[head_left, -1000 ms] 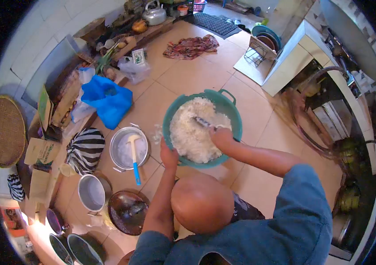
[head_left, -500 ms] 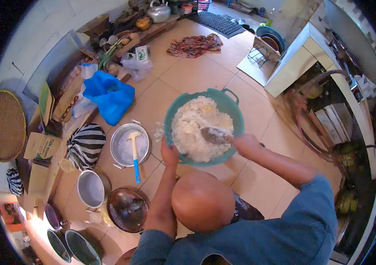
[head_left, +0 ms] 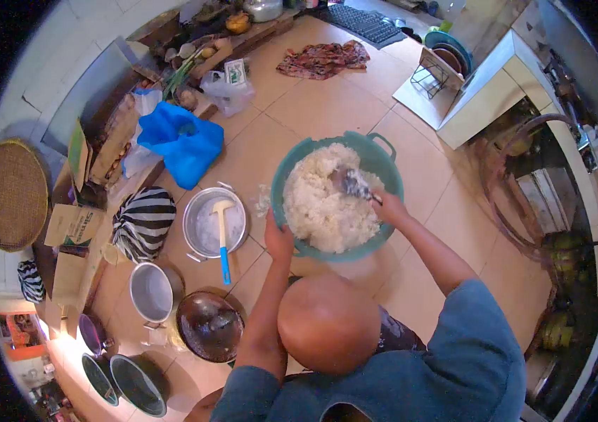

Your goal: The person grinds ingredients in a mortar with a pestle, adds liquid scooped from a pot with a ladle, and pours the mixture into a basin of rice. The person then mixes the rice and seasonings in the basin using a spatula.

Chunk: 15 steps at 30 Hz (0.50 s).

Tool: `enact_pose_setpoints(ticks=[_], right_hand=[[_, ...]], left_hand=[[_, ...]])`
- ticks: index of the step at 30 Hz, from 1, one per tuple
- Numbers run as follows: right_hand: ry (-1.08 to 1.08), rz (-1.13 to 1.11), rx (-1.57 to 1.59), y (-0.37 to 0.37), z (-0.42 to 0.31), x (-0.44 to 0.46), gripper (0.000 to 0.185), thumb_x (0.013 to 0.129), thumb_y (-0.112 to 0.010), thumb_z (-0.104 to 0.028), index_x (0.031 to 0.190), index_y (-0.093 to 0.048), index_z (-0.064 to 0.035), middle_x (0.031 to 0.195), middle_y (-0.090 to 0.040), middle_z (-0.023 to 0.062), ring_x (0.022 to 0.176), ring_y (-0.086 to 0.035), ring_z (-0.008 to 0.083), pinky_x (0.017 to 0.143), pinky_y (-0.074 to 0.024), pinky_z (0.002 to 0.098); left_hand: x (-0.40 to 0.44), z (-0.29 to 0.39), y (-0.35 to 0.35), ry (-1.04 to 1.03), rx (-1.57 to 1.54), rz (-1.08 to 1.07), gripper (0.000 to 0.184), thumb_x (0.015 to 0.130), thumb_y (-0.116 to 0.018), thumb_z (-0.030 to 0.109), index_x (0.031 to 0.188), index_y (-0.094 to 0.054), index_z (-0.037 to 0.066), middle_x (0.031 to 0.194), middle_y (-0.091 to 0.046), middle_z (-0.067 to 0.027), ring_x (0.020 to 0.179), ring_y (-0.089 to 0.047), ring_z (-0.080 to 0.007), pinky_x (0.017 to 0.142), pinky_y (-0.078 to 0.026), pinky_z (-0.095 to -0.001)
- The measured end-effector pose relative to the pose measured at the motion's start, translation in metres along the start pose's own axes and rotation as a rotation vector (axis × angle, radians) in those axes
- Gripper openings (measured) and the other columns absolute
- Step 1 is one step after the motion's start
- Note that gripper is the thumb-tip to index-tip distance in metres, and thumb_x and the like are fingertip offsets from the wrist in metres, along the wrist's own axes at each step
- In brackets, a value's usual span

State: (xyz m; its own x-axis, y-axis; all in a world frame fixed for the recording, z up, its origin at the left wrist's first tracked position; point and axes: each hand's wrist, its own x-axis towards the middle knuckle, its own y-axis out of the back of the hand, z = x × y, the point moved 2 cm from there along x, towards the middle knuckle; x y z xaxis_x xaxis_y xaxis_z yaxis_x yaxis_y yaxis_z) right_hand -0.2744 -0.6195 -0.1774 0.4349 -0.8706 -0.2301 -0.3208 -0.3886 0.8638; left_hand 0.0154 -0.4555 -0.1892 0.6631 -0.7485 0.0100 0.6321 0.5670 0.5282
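A green basin [head_left: 389,169] on the tiled floor holds a heap of white rice [head_left: 327,204]. My right hand [head_left: 389,209] is closed on the handle of a dark spoon [head_left: 356,186], whose rice-coated head is over the heap, a little blurred. At the basin's lower left rim is my left hand [head_left: 279,240], its fingers wrapped against the edge. Left of the basin stands a metal pot [head_left: 190,224] with a blue-handled, pale-headed utensil [head_left: 223,243] lying across it.
Left of the pot is a striped bundle [head_left: 144,224], with a blue bag [head_left: 185,144] above. A second pot [head_left: 153,292] and a dark round pan [head_left: 209,327] sit lower left. A patterned cloth [head_left: 323,60] lies beyond the basin; a tiled counter [head_left: 489,95] stands right.
My right hand has moved the spoon from the heap's lower right up toward its upper part. My left hand stays at the rim. The whole view has shifted slightly.
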Motion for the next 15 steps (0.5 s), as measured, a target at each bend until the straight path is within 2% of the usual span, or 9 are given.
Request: enact_pose_setpoints(ticks=[1,2,4,7,9,11,14,15], right_hand=[[-0.057,-0.049,0.075,0.003,-0.002,-0.007,0.037,0.082,-0.056,-0.025,0.117,-0.052,-0.0137,0.090,-0.062,0.0191,0.072,-0.062,0.0308,0.061,-0.0482,0.0420],[-0.108,-0.121,0.121,0.010,0.000,-0.020,0.036,0.082,-0.056,-0.027,0.115,-0.053,-0.0126,0.091,-0.062,0.0190,0.074,-0.063,0.0309,0.062,-0.0485,0.0414],[-0.222,-0.270,0.222,0.058,-0.044,-0.069,0.036,0.081,-0.057,-0.030,0.111,-0.055,-0.0103,0.094,-0.062,0.0188,0.078,-0.063,0.0311,0.065,-0.0491,0.0403],[0.134,-0.306,-0.177,0.093,-0.007,-0.048,0.031,0.082,-0.056,-0.029,0.106,-0.057,-0.0102,0.086,-0.063,0.0179,0.083,-0.061,0.0312,0.066,-0.0487,0.0432],[-0.007,-0.418,-0.517,0.145,-0.046,-0.032,0.028,0.078,-0.058,-0.026,0.099,-0.061,-0.0088,0.089,-0.063,0.0174,0.083,-0.063,0.0279,0.067,-0.0494,0.0427],[-0.004,-0.335,-0.787,0.175,-0.088,-0.022,0.027,0.074,-0.054,-0.018,0.099,-0.063,-0.0113,0.088,-0.066,0.0122,0.077,-0.065,0.0281,0.065,-0.0513,0.0392],[0.017,-0.482,-1.020,0.138,-0.085,0.007,0.022,0.074,-0.054,-0.018,0.091,-0.065,-0.0089,0.084,-0.066,0.0109,0.076,-0.065,0.0277,0.065,-0.0517,0.0399],[0.056,-0.380,-0.834,0.118,-0.069,0.006,0.018,0.074,-0.054,-0.019,0.084,-0.065,-0.0075,0.083,-0.066,0.0106,0.074,-0.065,0.0273,0.062,-0.0518,0.0401]], left_hand=[[0.001,0.007,0.000,0.039,0.008,-0.021,0.060,0.070,-0.052,-0.001,0.129,-0.040,0.001,0.112,-0.056,-0.0222,0.102,-0.056,-0.0353,0.088,-0.043,-0.0396],[0.004,0.003,-0.004,-0.034,0.009,0.025,0.060,0.070,-0.052,-0.002,0.128,-0.040,0.000,0.112,-0.056,-0.0224,0.103,-0.055,-0.0356,0.088,-0.043,-0.0396],[0.003,-0.016,-0.013,-0.176,0.014,0.106,0.060,0.070,-0.051,-0.002,0.128,-0.039,-0.001,0.113,-0.055,-0.0227,0.105,-0.054,-0.0361,0.089,-0.042,-0.0397],[0.001,0.004,-0.003,-0.118,0.002,0.062,0.061,0.070,-0.052,-0.001,0.129,-0.038,-0.002,0.114,-0.055,-0.0225,0.107,-0.053,-0.0361,0.091,-0.041,-0.0395],[0.000,0.008,-0.002,-0.153,0.016,0.087,0.062,0.068,-0.053,-0.002,0.129,-0.038,-0.002,0.115,-0.055,-0.0222,0.108,-0.053,-0.0358,0.092,-0.040,-0.0391],[-0.005,0.006,-0.001,-0.164,0.020,0.091,0.064,0.067,-0.054,-0.003,0.129,-0.039,-0.001,0.119,-0.053,-0.0226,0.109,-0.052,-0.0356,0.093,-0.040,-0.0385],[0.001,0.006,0.000,-0.138,-0.008,0.071,0.066,0.065,-0.055,-0.004,0.129,-0.039,-0.001,0.124,-0.048,-0.0235,0.111,-0.050,-0.0356,0.093,-0.041,-0.0379],[0.000,0.007,0.001,-0.110,-0.023,0.050,0.066,0.065,-0.055,-0.004,0.129,-0.039,-0.001,0.124,-0.049,-0.0235,0.111,-0.050,-0.0355,0.093,-0.041,-0.0380]])
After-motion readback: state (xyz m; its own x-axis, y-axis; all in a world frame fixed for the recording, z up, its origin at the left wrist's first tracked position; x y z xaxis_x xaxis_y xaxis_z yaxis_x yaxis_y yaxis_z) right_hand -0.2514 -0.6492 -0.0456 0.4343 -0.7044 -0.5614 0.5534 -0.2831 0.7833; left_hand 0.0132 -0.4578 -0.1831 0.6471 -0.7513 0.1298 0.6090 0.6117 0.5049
